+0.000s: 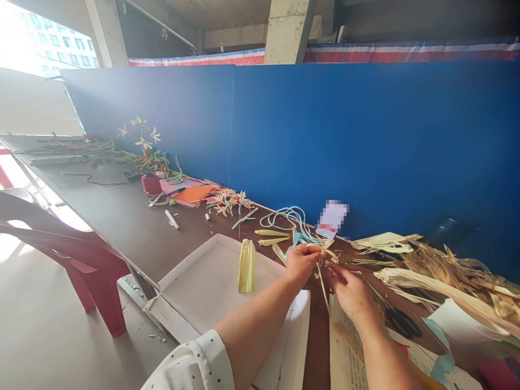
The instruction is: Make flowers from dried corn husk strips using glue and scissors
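My left hand [300,265] is closed in a pinch around a pale corn husk flower [326,250], just under its petals. Below the fingers, the flower's thin stem [323,287] slants down over the brown table. Close by on the right, my right hand [351,292] has its fingers stretched towards the flower, apart from one another; its fingertips are partly hidden. Behind the left hand lie yellowish husk pieces [274,241] and a coil of light blue cord [290,216]. One folded green-yellow husk [246,265] rests in the open white box lid [219,244].
Dry corn husks [450,265], black scissors [402,322] and a white bowl [459,319] crowd the right side. A blue partition [325,135] stands behind the table. Orange paper [193,193], a red spool [151,184] and finished husk flowers [140,132] lie further left. A red chair [93,271] stands beside the table.
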Tool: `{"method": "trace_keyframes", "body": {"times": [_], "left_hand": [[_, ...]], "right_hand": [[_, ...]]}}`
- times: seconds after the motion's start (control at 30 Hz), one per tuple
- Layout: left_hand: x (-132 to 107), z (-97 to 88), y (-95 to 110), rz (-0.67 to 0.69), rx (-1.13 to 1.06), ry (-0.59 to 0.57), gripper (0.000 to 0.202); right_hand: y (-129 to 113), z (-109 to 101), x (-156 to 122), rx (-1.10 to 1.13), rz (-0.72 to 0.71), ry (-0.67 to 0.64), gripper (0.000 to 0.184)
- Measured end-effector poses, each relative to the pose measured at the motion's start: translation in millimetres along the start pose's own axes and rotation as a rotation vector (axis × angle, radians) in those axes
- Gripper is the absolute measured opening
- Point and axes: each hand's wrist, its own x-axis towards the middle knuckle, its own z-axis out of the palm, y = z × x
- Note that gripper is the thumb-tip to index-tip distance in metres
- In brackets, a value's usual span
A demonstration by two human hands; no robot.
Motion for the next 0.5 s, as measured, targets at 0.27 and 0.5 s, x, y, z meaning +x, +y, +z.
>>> {"method": "trace_keyframes", "body": {"times": [0.27,0.5], "left_hand": [[-5.0,2.8,-3.0,0.117,0.101,-0.091,0.016],[-6.3,1.2,-10.7,0.212,0.25,-0.167,0.009]], "right_hand": [[-19.9,-8.7,-6.5,0.6,0.011,0.113,0.045],[-31.6,-9.5,-13.3,0.718,-0.028,0.009,0.031]]}}
